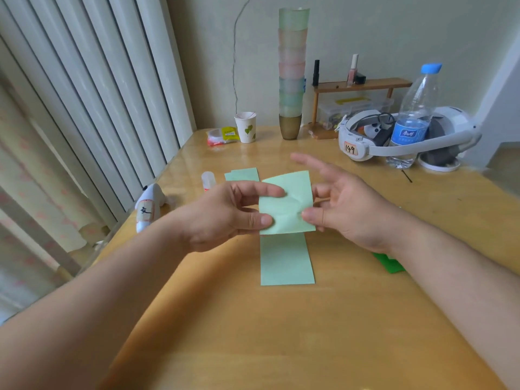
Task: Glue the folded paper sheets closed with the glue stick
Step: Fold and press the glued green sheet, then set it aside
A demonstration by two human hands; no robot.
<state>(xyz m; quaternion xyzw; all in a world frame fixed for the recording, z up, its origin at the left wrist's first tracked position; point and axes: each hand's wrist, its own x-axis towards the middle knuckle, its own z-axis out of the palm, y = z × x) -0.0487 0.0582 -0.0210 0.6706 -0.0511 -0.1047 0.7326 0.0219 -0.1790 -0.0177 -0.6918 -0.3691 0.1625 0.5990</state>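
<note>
Pinching the folded sheet (285, 205) between both hands (225, 215) (346, 209), pressing evenly seemed best; glue stick (208, 180) stood at ten o'clock.

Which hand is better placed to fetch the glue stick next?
Left, probably: the white glue stick stands just beyond the left hand, while the right hand is across the pale green folded paper.

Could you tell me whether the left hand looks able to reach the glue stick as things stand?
Probably yes, once it lets go: the glue stick stands just beyond the left hand with nothing between them, but that hand is pinching the green paper.
</note>
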